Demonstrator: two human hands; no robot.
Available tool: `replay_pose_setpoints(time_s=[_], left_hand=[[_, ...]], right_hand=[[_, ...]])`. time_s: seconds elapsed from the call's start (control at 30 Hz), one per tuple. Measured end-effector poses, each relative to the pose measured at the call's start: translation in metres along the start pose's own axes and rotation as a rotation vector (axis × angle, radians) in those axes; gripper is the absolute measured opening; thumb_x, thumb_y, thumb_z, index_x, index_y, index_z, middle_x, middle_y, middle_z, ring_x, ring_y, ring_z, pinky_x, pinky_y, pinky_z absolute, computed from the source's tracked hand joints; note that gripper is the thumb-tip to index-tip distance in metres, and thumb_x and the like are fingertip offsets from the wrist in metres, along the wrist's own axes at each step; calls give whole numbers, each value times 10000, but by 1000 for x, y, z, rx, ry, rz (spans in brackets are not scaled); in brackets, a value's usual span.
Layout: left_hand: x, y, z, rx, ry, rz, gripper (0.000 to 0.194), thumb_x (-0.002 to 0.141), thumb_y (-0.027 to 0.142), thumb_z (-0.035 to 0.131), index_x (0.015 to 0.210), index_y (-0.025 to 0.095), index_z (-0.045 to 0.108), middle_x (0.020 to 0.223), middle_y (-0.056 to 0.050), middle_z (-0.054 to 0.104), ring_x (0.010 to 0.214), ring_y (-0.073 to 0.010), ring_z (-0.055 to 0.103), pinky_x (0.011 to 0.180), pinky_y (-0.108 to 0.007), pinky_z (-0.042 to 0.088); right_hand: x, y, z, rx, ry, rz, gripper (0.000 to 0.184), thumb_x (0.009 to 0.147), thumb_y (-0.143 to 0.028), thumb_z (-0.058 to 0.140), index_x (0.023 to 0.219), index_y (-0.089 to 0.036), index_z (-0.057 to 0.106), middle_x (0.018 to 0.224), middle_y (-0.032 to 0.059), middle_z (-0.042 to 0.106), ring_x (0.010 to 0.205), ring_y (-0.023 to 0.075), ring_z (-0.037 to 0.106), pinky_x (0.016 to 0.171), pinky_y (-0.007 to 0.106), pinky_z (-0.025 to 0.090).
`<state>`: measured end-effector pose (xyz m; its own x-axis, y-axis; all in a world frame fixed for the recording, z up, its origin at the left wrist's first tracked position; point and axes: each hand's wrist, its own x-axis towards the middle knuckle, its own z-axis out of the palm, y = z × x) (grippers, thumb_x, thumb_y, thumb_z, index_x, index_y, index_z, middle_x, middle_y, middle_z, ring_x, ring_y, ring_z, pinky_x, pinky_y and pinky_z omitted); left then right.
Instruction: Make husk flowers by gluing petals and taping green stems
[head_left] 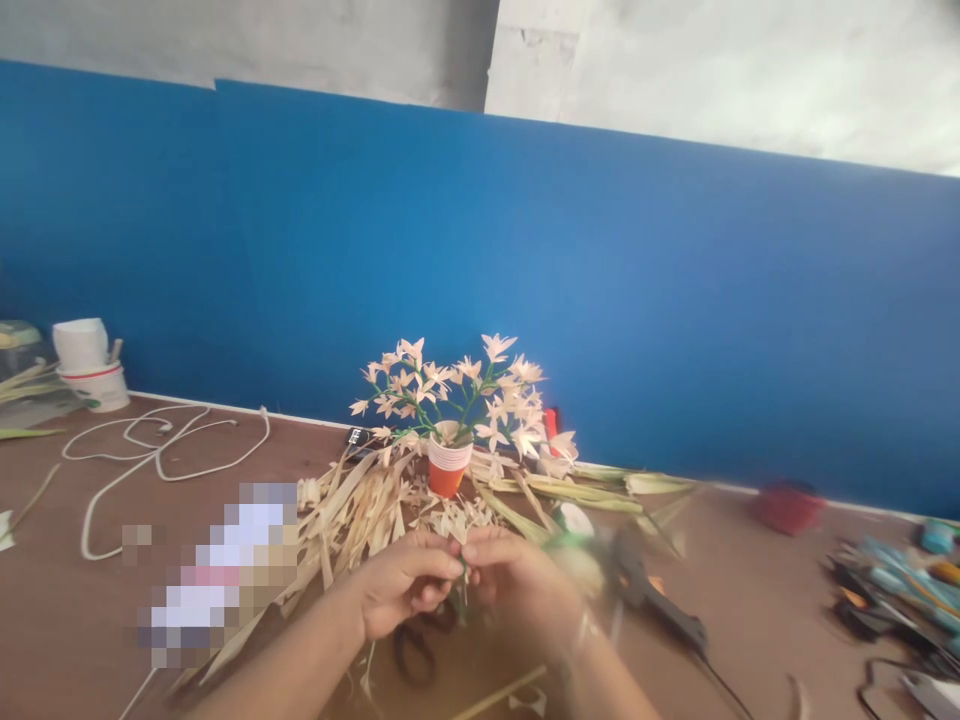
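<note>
Head view: two hands; left hand (409, 578) and right hand (517, 585) pinch one green stem (463, 574).
Stem position: between fingertips, before one flower-filled paper cup (448, 472).
Glue gun (660, 600): one, at right.

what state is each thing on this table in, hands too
left hand, fingertips pinched on a small green piece
right hand, pinching beside it, blurred
orange cup, upright, holding flower stems
pale flowers, petals spread
glue gun, lying down, on or off unclear
scissors, partly hidden, open or shut unclear
white cable, loosely looped
dried leaves, heaped
</note>
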<state>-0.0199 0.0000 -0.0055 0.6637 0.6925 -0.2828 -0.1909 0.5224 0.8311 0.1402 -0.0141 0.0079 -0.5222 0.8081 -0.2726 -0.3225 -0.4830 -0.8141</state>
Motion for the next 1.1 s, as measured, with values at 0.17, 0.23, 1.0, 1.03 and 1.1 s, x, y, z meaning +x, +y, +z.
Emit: replay_pose_setpoints(time_s=[0.17,0.23,1.0,1.03,1.1], left_hand=[[0,1,0,20,53,-24,118,543,145,660,644,84,651,567,-4,579,350,8,353,362,-151,123],[0,2,1,41,69,-13,122,545,147,663,648,81,659,566,-8,575,376,-1,368,361,-147,128],[-1,3,6,140,176,34,117,541,191,625,583,126,538,526,12,567,343,-1,325,368,-180,80],[-1,2,7,121,183,35,121,536,190,624,595,125,540,546,6,576,348,0,327,366,-175,82],[-1,2,8,91,196,33,126,528,186,619,610,124,547,553,5,577,358,-2,340,363,-162,105]], right_hand=[[1,3,1,14,36,-3,168,560,-225,730,549,-125,595,474,-47,510,434,40,402,460,182,279],[1,2,0,3,49,0,186,550,-237,737,534,-124,590,458,-49,500,424,39,390,448,182,262],[-1,-1,6,-45,134,-11,194,505,-227,742,490,-127,576,402,-51,482,421,53,403,454,192,245],[-2,-1,7,-42,156,-14,179,505,-217,737,500,-130,581,411,-51,489,423,52,403,450,192,237],[-3,-2,8,-46,198,-7,158,509,-209,722,505,-138,580,412,-56,488,418,50,393,439,194,219]])
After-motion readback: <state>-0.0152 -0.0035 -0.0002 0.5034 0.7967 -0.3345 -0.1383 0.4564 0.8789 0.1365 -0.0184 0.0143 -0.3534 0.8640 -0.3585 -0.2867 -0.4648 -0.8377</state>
